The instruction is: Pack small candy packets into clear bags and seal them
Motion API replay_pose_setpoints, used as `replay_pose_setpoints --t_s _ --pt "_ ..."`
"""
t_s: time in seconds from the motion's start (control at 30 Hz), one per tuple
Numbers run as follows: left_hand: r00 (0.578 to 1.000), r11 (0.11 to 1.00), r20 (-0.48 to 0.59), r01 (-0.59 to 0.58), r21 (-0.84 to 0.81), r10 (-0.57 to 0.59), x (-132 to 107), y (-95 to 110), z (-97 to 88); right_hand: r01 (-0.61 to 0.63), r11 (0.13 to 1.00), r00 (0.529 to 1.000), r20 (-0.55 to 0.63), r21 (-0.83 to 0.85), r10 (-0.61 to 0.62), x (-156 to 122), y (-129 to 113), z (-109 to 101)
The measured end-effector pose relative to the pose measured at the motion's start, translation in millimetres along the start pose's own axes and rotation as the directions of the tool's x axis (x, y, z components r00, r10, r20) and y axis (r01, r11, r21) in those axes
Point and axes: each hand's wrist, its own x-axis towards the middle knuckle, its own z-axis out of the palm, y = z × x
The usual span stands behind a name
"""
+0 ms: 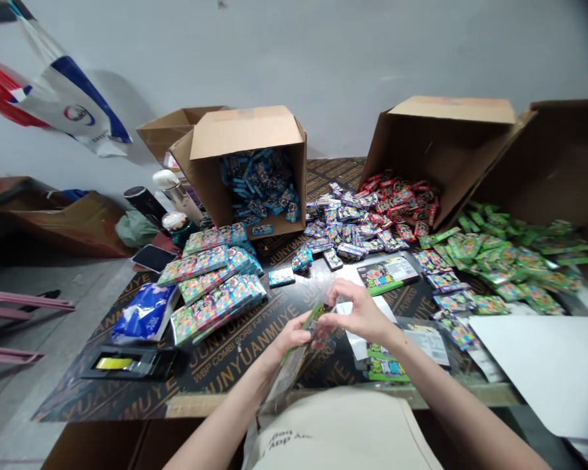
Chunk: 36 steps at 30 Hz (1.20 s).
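A clear plastic bag [285,382] with a green printed part is held low over the front of the table, between my two hands. My left hand [290,336] is closed around its side, thumb on top. My right hand [355,310] pinches near its upper end with bent fingers; what lies between the fingertips is partly hidden. Right of my hands lie a printed green-and-black bag [385,273] and more flat printed bags [389,369] on white paper. Beyond my hands are a small blue-and-white packet [281,277] and a blue packet [302,259].
Cardboard boxes stand along the wall, with blue packets [259,186], red packets [404,199] and green packets [509,261]. Purple packets [340,225] lie between. To the left are stacked multipacks [220,300], a blue soft pack [144,313], a tape dispenser [127,363] and a phone [153,258].
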Motion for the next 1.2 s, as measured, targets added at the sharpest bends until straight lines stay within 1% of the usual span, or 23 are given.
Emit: replay_pose_setpoints --t_s 0.07,0.13,0.23,0.27,0.33,0.4,0.43,0.47,0.5,0.53,0.57,0.63,0.67,0.7,0.8,0.87,0.9,0.97,1.03,1.07,1.1,1.13,1.2 --pt "0.998 0.990 0.044 0.045 -0.135 -0.039 -5 7 -0.2 0.034 0.999 0.985 0.168 -0.012 -0.031 0 0 -4" --pt "0.997 0.980 0.028 0.071 -0.188 -0.067 -11 15 2.2 0.064 0.998 0.947 0.315 -0.014 -0.056 1 -1 -7" --pt "0.992 0.975 -0.042 0.109 -0.191 -0.119 -18 23 7.6 0.075 0.996 0.906 0.414 0.040 -0.085 3 -2 -7" --pt "0.987 0.973 -0.073 0.125 -0.193 -0.141 -19 25 8.8 0.070 0.995 0.905 0.415 0.072 -0.093 4 0 -5" --pt "0.972 0.967 -0.152 0.145 -0.212 -0.179 -19 26 9.1 0.045 0.992 0.944 0.320 0.120 -0.082 5 7 1" --pt "0.951 0.957 -0.234 0.141 -0.255 -0.202 -18 28 6.4 -0.009 0.987 0.997 0.083 0.159 -0.004 6 17 10" --pt "0.940 0.951 -0.269 0.130 -0.281 -0.208 -17 29 4.2 -0.054 0.978 0.997 -0.046 0.201 0.064 5 22 16" --pt "0.930 0.946 -0.300 0.117 -0.302 -0.211 -17 30 1.8 -0.105 0.959 0.981 -0.129 0.265 0.143 5 27 21" --pt "0.923 0.944 -0.321 0.108 -0.313 -0.212 -16 30 -0.5 -0.159 0.924 0.965 -0.141 0.348 0.219 3 30 26" --pt "0.919 0.944 -0.332 0.105 -0.313 -0.212 -16 30 -2.4 -0.210 0.873 0.958 -0.083 0.441 0.273 2 33 31" --pt "0.919 0.946 -0.334 0.106 -0.307 -0.212 -16 30 -3.9 -0.258 0.813 0.956 0.016 0.521 0.293 0 35 36" --pt "0.926 0.955 -0.318 0.119 -0.271 -0.205 -16 28 -5.4 -0.322 0.714 0.946 0.182 0.622 0.268 -3 34 43" --pt "0.932 0.964 -0.307 0.121 -0.239 -0.193 -16 27 -5.5 -0.330 0.687 0.944 0.204 0.648 0.261 -3 34 45" --pt "0.939 0.973 -0.296 0.119 -0.197 -0.175 -16 25 -5.4 -0.326 0.679 0.944 0.186 0.658 0.272 -3 33 46" --pt "0.948 0.993 -0.298 0.111 -0.025 -0.114 -16 23 -6.9 -0.316 0.709 0.935 0.082 0.631 0.344 2 31 47" --pt "0.937 0.989 -0.341 0.114 0.096 -0.075 -16 23 -11.0 -0.323 0.709 0.927 0.060 0.627 0.369 5 31 47" --pt "0.927 0.983 -0.372 0.110 0.146 -0.049 -15 24 -13.9 -0.339 0.689 0.924 0.091 0.641 0.370 5 30 48" --pt "0.897 0.973 -0.441 0.083 0.214 0.020 -12 27 -20.7 -0.406 0.624 0.911 0.245 0.668 0.331 2 30 52" --pt "0.863 0.968 -0.497 0.044 0.249 0.089 -8 30 -26.3 -0.479 0.574 0.876 0.408 0.664 0.258 -4 31 58" --pt "0.851 0.967 -0.513 0.025 0.253 0.112 -5 30 -27.9 -0.502 0.566 0.859 0.453 0.654 0.239 -8 32 61" --pt "0.848 0.970 -0.516 0.010 0.244 0.121 -3 30 -28.6 -0.509 0.569 0.854 0.458 0.645 0.245 -11 34 62" --pt "0.859 0.976 -0.500 0.002 0.218 0.110 -2 28 -28.3 -0.503 0.581 0.861 0.432 0.639 0.270 -14 37 62" --pt "0.909 0.991 -0.415 0.026 0.132 0.031 -1 22 -25.7 -0.484 0.613 0.875 0.359 0.625 0.325 -18 44 58"
